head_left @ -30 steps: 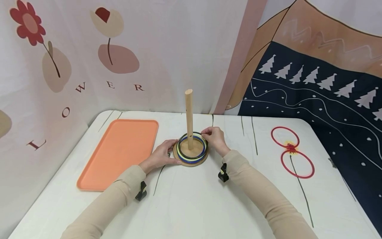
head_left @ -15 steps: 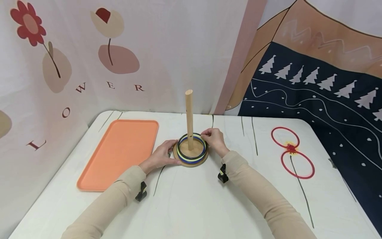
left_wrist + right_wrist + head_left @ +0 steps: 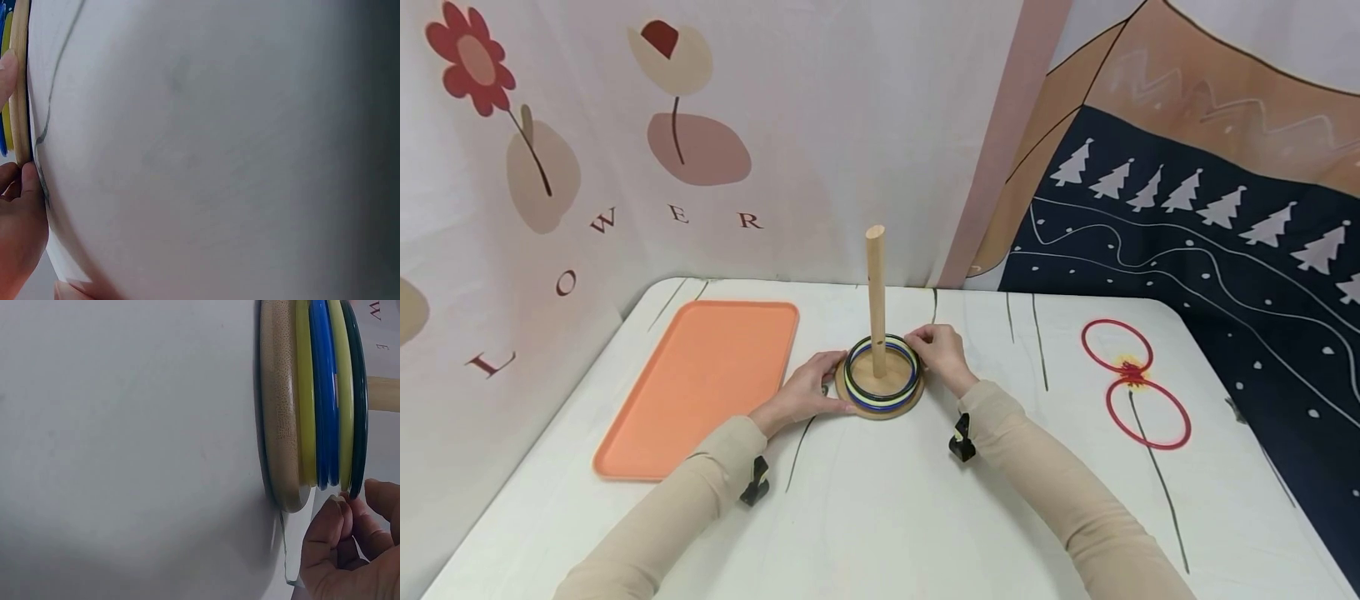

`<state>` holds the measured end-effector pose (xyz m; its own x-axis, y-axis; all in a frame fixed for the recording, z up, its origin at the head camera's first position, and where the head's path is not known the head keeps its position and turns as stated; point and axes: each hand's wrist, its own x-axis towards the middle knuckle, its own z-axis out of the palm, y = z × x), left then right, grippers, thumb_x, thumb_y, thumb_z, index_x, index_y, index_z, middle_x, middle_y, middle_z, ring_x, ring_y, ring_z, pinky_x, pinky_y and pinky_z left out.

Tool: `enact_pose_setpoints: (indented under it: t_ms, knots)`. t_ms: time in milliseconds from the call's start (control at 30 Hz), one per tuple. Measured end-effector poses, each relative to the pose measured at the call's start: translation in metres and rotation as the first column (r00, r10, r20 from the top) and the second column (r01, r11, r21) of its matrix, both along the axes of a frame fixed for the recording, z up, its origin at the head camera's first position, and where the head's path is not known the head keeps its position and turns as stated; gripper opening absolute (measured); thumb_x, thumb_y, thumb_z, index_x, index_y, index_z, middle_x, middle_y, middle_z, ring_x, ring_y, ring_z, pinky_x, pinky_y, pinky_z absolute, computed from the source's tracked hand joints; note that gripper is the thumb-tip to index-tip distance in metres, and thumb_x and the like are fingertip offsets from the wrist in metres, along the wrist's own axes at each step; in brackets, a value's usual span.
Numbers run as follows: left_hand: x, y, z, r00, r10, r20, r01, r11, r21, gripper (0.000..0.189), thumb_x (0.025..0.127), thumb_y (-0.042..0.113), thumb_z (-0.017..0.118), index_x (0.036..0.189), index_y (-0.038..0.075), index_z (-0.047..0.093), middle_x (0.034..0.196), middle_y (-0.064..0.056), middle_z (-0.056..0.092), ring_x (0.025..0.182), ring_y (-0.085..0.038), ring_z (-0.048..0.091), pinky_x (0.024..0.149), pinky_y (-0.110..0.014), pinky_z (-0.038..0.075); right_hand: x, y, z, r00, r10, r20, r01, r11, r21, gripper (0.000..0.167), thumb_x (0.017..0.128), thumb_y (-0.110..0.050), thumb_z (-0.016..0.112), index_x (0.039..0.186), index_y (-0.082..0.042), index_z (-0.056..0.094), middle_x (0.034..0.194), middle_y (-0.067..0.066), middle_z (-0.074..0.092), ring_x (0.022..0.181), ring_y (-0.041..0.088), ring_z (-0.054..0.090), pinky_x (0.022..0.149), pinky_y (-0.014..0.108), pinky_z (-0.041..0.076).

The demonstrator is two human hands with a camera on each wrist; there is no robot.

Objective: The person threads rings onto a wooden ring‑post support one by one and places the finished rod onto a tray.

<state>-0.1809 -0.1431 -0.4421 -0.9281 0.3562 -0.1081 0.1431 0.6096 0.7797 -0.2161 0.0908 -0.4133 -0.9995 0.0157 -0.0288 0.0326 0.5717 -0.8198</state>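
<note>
A wooden ring-toss stand [image 3: 876,300] stands upright, with several plastic rings stacked round its peg. Uppermost is a dark green ring [image 3: 359,425], almost black in the head view. Below it come a pale yellow ring [image 3: 344,406], blue rings [image 3: 326,419] and another yellow ring [image 3: 305,419]. My left hand [image 3: 808,387] grips the round wooden base [image 3: 20,119] from the left, thumb in front. At the stack's right, my right hand [image 3: 943,354] has its thumb and curled fingers about the edge of the dark green ring. Its exact contact there is hard to make out.
An orange tray [image 3: 700,383] lies at the left of the white table [image 3: 880,517]. Two red rings [image 3: 1150,412] lie flat at the right, around a printed flower. Printed cloths [image 3: 820,167] hang behind the table.
My right hand has come down slightly. The dark green ring, earlier a little raised at its far side, now sits lower on the stack. My left hand has stayed in place.
</note>
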Motion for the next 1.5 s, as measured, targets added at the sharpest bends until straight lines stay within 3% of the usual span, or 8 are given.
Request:
enact_pose_setpoints:
  t_ms: [200,367,633,800,967,1033,1200,1500]
  knots:
    - [0.001,0.000,0.000,1.000,-0.006,-0.018,0.006,1.000,0.000,0.098,0.066,0.024,0.086,0.144,-0.001,0.032,0.146,-0.018,0.034,0.131,-0.028,0.041,0.111,-0.034,0.038,0.002,0.006,0.002,1.000,-0.016,0.017,0.017,0.998,-0.066,0.023,0.093,-0.020,0.059,0.097,0.000,0.069,0.078,0.007,0.062,0.062,0.015,0.057,0.055,0.023,0.056]
    - [0.001,0.000,-0.002,1.000,0.000,-0.017,0.000,1.000,-0.003,0.098,0.066,0.025,0.086,0.144,0.001,0.033,0.146,-0.016,0.034,0.132,-0.027,0.040,0.111,-0.033,0.038,0.006,0.022,0.008,0.999,-0.032,0.034,0.037,0.982,-0.187,0.026,0.095,-0.020,0.056,0.107,0.002,0.066,0.093,0.018,0.064,0.083,0.029,0.064,0.069,0.032,0.061]
    - [0.000,-0.002,-0.003,1.000,0.004,-0.014,-0.004,1.000,0.008,0.098,0.066,0.024,0.086,0.144,0.001,0.032,0.147,-0.016,0.034,0.132,-0.027,0.040,0.112,-0.034,0.038,0.011,0.074,0.016,0.995,-0.070,0.077,0.094,0.916,-0.390,0.035,0.096,-0.017,0.053,0.124,0.004,0.055,0.112,0.019,0.058,0.090,0.015,0.061,0.076,0.022,0.059]
    - [0.001,-0.002,-0.004,1.000,0.006,0.000,-0.006,1.000,0.007,0.098,0.066,0.024,0.086,0.144,0.001,0.032,0.147,-0.017,0.033,0.133,-0.028,0.039,0.112,-0.034,0.037,0.018,0.112,0.023,0.988,-0.123,0.095,0.150,0.908,-0.390,0.038,0.096,-0.011,0.053,0.131,0.002,0.051,0.113,0.012,0.057,0.094,0.012,0.060,0.082,0.022,0.058]
    - [0.000,-0.002,-0.004,1.000,0.008,-0.001,-0.008,1.000,0.010,0.099,0.065,0.024,0.086,0.144,0.001,0.032,0.147,-0.017,0.033,0.133,-0.028,0.039,0.112,-0.034,0.037,0.027,0.149,0.027,0.977,-0.191,0.090,0.211,0.899,-0.385,0.042,0.095,-0.013,0.055,0.134,0.000,0.048,0.102,-0.001,0.056,0.097,0.012,0.060,0.082,0.020,0.057]
    - [0.000,-0.001,-0.004,1.000,0.007,-0.006,-0.007,1.000,0.010,0.098,0.065,0.023,0.086,0.144,0.001,0.032,0.147,-0.017,0.033,0.133,-0.028,0.039,0.112,-0.034,0.037,0.027,0.166,0.021,0.970,-0.227,0.091,0.244,0.882,-0.404,0.045,0.093,-0.016,0.060,0.134,-0.001,0.049,0.099,-0.004,0.057,0.095,0.009,0.060,0.080,0.019,0.058]
    - [-0.001,0.000,-0.003,1.000,0.009,-0.005,-0.009,1.000,0.005,0.098,0.065,0.023,0.086,0.144,0.001,0.032,0.147,-0.016,0.033,0.133,-0.028,0.039,0.112,-0.034,0.037,0.016,0.224,-0.019,0.947,-0.318,0.053,0.309,0.849,-0.428,0.051,0.085,-0.026,0.070,0.130,-0.008,0.055,0.100,-0.004,0.059,0.088,0.004,0.061,0.073,0.016,0.058]
    - [-0.001,0.001,-0.001,1.000,0.008,-0.002,-0.008,1.000,-0.001,0.098,0.066,0.024,0.086,0.145,0.002,0.031,0.147,-0.017,0.033,0.134,-0.028,0.038,0.112,-0.033,0.036,0.032,0.301,-0.038,0.914,-0.405,0.028,0.391,0.859,-0.330,0.055,0.087,-0.033,0.065,0.135,-0.010,0.050,0.100,-0.007,0.056,0.083,0.001,0.059,0.069,0.011,0.056]
